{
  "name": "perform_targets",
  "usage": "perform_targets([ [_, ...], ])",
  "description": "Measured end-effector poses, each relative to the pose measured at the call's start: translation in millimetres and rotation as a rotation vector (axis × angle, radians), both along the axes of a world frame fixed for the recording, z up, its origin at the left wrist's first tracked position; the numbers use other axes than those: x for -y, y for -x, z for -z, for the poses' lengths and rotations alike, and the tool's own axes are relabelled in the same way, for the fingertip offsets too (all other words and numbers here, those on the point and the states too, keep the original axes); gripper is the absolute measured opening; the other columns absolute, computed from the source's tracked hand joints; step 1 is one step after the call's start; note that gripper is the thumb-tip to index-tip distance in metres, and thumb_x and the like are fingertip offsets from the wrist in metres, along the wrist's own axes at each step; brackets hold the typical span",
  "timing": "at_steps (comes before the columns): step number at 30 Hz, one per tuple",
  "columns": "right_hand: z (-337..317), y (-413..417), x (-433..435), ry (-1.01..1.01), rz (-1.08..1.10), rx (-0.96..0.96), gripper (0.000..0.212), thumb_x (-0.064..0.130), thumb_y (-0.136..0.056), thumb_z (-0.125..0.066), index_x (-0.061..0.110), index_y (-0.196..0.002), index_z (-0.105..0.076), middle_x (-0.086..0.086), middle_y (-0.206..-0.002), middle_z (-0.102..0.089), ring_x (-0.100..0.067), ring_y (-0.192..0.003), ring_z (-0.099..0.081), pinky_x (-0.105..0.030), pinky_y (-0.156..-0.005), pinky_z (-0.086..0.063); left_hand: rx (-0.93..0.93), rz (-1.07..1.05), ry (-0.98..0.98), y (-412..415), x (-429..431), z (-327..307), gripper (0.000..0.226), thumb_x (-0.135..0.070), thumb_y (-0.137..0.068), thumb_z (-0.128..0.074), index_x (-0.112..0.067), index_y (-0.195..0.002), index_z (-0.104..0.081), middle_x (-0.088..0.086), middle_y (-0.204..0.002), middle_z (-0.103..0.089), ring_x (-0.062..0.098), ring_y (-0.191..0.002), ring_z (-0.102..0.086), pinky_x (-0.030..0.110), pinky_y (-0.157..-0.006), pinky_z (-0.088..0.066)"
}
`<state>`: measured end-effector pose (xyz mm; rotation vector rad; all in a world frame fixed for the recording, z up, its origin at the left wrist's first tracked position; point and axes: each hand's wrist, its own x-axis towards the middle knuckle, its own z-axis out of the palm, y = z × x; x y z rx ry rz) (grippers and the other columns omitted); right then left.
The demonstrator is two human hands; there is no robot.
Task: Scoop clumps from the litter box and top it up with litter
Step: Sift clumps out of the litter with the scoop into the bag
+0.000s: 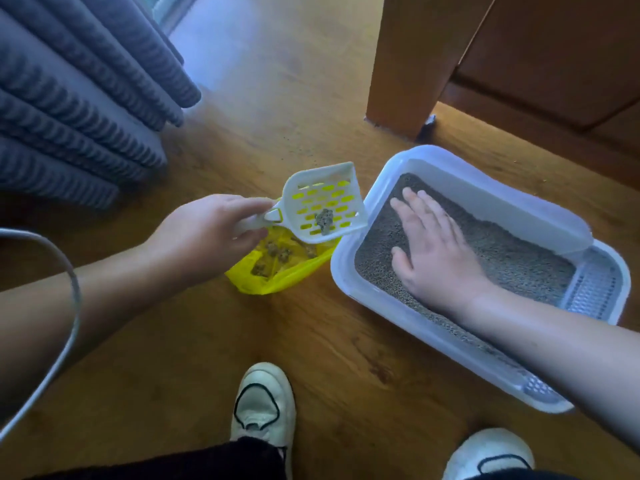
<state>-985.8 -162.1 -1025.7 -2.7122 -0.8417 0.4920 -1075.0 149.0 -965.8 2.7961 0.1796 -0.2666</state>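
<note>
White slotted plastic scoop (323,206) is up in the left hand (207,233) (fingers curled round the handle), and it hovers right over the open yellow plastic bag (277,282) sitting on the wooden floor (173,358). One grey-brown clump (324,220) sits on the scoop's slots, and a few more clumps (277,252) are lying down in the bag.

Just right of the bag, pretty much touching it, is the white rectangular plastic litter box (341,271), filled with grey granular litter (502,258). The right hand (433,251) lies palm-down on the litter toward the box's left end — fingers straight and a bit spread, holding nothing. At the box's right end there's a perforated grate section (592,289).

Around it all: a grey ribbed curtain (86,98) upper left, a brown wooden furniture leg (408,64) beyond the box, a white cable (65,289) looping along the left edge, and two white shoes with black trim (263,403) at the bottom.
</note>
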Motion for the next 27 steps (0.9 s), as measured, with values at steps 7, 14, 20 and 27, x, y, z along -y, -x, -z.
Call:
perform_targets([
  [7,8,1,-40,-0.046,-0.144,0.012,0.064,0.031,-0.093,-0.042,0.022,-0.155,-0.027,0.001,-0.166,-0.015,-0.017,-0.153,-0.002,-0.038,-0.122,-0.008,-0.15,-0.083,-0.122,55,-45,32,0.033,-0.032,-0.093,-0.055,-0.032,-0.126,-0.059,-0.004,-0.1,-0.058,0.023,-0.104,-0.055,0.037,-0.07,-0.048],
  [14,14,1,-42,-0.037,-0.175,0.043,0.063,0.02,-0.088,-0.048,0.017,-0.15,-0.038,-0.004,-0.162,-0.026,-0.021,-0.152,-0.011,-0.043,-0.121,-0.016,-0.225,0.034,-0.267,50,-31,39,0.023,-0.031,-0.095,-0.052,-0.028,-0.118,-0.056,-0.001,-0.102,-0.052,0.026,-0.094,-0.058,0.034,-0.055,-0.038],
  [20,14,2,-40,-0.044,-0.185,0.04,0.071,0.01,-0.079,-0.054,0.016,-0.149,-0.039,-0.005,-0.161,-0.028,-0.023,-0.152,-0.013,-0.046,-0.12,-0.021,-0.196,-0.018,-0.249,44,-32,35,0.023,-0.034,-0.095,-0.054,-0.029,-0.117,-0.055,-0.002,-0.103,-0.053,0.027,-0.095,-0.061,0.035,-0.06,-0.042],
  [27,15,5,-26,-0.076,-0.181,0.023,0.076,0.009,-0.074,-0.049,0.018,-0.149,-0.038,-0.002,-0.163,-0.023,-0.02,-0.152,-0.01,-0.044,-0.122,-0.02,-0.015,-0.137,-0.053,19,-14,15,0.025,-0.027,-0.096,-0.052,-0.028,-0.121,-0.056,-0.007,-0.112,-0.064,0.023,-0.104,-0.059,0.036,-0.076,-0.049],
])
